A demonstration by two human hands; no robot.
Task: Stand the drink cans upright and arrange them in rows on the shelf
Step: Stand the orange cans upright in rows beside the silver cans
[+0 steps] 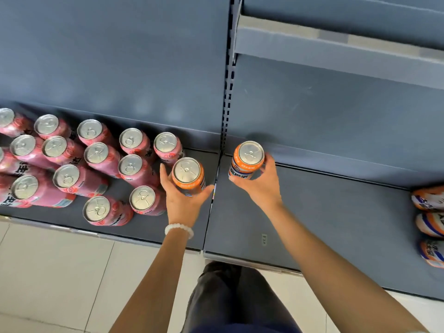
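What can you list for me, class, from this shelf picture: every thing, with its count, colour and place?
Pink cans: about fifteen in view, pink with silver tops, upright in loose rows on the left shelf section.
Held orange cans: two, orange and white; one at the right end of the pink group, one at the back left of the right shelf section.
Lying orange cans: three, on their sides at the far right edge.
Shelf: grey-blue, two sections, a higher shelf top right.
Floor: pale tiles, below.
Bracelet: one, white beads, left wrist.
Left hand: grip round one orange can.
Right hand: grip round the other.
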